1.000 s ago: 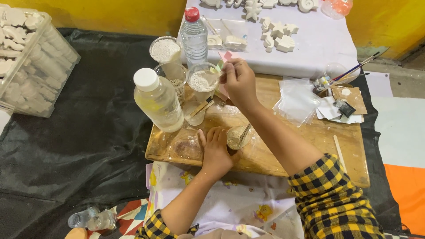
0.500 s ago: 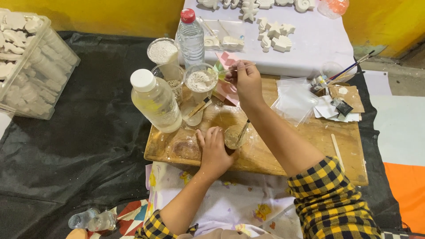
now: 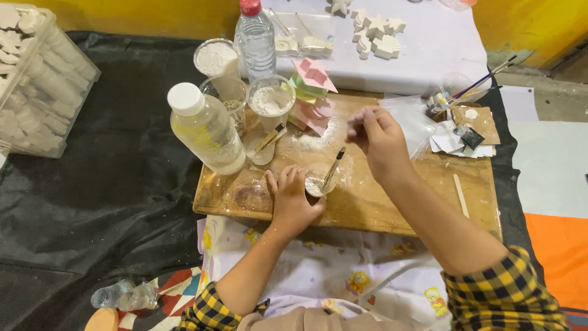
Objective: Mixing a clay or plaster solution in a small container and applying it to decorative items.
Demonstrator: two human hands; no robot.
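Down on the wooden board (image 3: 392, 202), the person's left hand (image 3: 293, 199) rests beside a small clear cup (image 3: 318, 181), its fingers curled against the cup's near side and steadying it. The cup stands near the middle of the board, holds a little white powder, and has a thin stick (image 3: 334, 168) leaning in it, the dark tip pointing up and away. The right hand (image 3: 378, 138) hovers above the board, just to the right of the cup and not touching it; its fingertips are pinched together as if around something small, though what sits between them cannot be told.

Left of the cup, a milky plastic bottle with a white cap (image 3: 205, 129) stands at the board's edge. Behind it are three clear cups, two of them filled with white powder (image 3: 215, 58) (image 3: 271, 101), and a water bottle with a red cap (image 3: 255, 37). A stack of pink and green star-shaped moulds (image 3: 312, 92) lies at the back of the board, with spilled powder beside it. On the white cloth (image 3: 429, 49) beyond lie pale plaster shapes, among them a shell (image 3: 387, 47). Paintbrushes (image 3: 484, 79) lie at the right, above scraps of card. A flat wooden stick (image 3: 460, 195) lies on the board's right part. Black sheeting (image 3: 92, 202) covers the floor to the left.
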